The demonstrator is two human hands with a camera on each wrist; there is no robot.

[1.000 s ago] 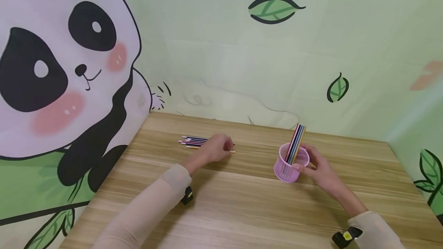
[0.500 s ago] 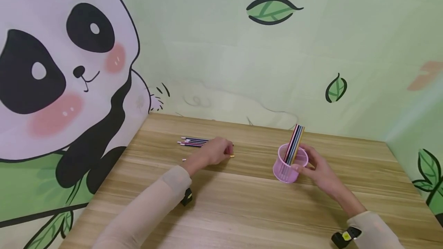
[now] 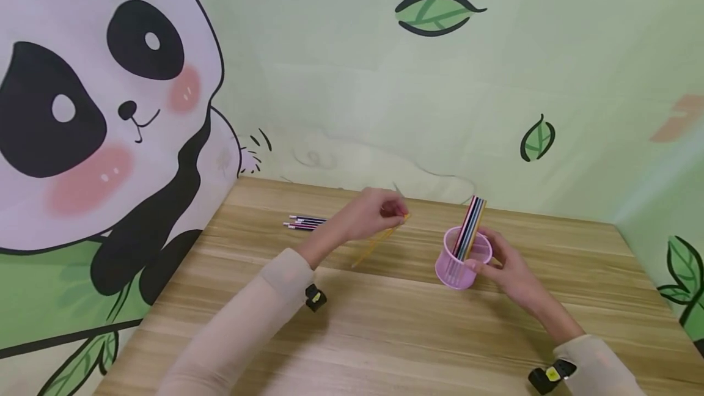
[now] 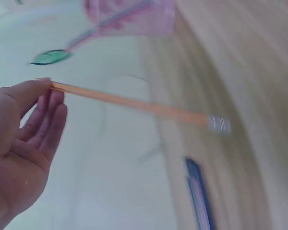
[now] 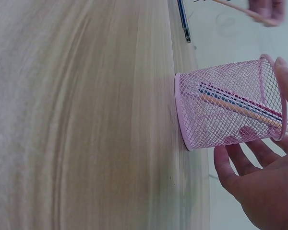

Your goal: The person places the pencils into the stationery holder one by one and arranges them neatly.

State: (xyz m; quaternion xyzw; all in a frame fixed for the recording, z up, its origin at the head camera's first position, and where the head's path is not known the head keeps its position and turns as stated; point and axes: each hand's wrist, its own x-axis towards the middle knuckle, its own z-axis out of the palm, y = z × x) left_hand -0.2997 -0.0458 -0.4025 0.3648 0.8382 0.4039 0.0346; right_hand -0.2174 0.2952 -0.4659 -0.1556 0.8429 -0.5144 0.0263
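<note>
My left hand [image 3: 371,212] pinches a yellow pencil [image 3: 375,247] near one end, above the table. In the left wrist view the pencil [image 4: 134,103] slants away from the fingertips, its metal-banded end farthest off. My right hand [image 3: 511,274] grips the rim and side of a pink mesh pencil cup [image 3: 442,271], which stands upright on the table. Several pencils [image 3: 469,225] in different colours lean together inside the cup. The right wrist view shows them through the mesh wall [image 5: 216,132], with my thumb at the rim and fingers against the side.
Several dark pencils [image 3: 304,223] lie side by side at the back left of the wooden table [image 3: 385,335], partly hidden by my left arm. Close behind the table rises a pale green wall [image 3: 341,78] with a panda and leaves printed on it.
My left hand first drew the yellow pencil apart from the other pencils, then lifted it off the table and moved right, towards the cup. My right hand and the cup have stayed put.
</note>
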